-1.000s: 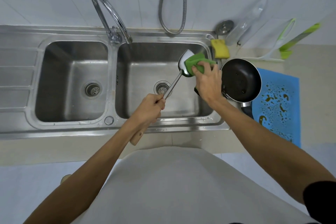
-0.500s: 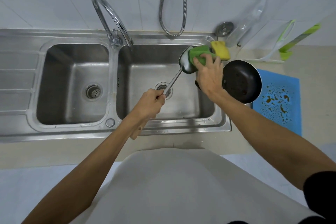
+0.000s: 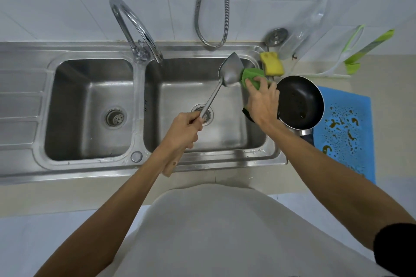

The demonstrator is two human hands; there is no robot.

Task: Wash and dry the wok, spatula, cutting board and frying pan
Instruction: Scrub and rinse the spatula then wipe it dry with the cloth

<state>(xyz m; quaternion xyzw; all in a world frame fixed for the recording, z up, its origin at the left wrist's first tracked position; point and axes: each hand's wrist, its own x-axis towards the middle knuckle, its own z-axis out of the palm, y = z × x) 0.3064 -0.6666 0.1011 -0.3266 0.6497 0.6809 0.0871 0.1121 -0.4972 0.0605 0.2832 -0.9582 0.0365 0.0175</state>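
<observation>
A steel spatula (image 3: 229,72) with a wooden handle end is held over the right sink basin (image 3: 180,87). My left hand (image 3: 183,129) grips its handle. My right hand (image 3: 262,102) holds a green scrub cloth (image 3: 249,76) against the right edge of the spatula blade. A black frying pan (image 3: 300,102) sits on the counter just right of the sink, partly behind my right wrist. A green-edged cutting board (image 3: 351,51) leans against the wall at the far right. No wok is in view.
A chrome faucet (image 3: 135,27) arches between the two basins, with a shower hose (image 3: 211,7) on the wall. A yellow sponge (image 3: 272,66) lies on the sink's back right corner. A wet blue mat (image 3: 344,128) lies right of the pan. The left basin (image 3: 90,108) holds nothing.
The green cloth has slid from the face of the spatula blade down to its right edge. The spatula blade has turned so more of its bare steel shows.
</observation>
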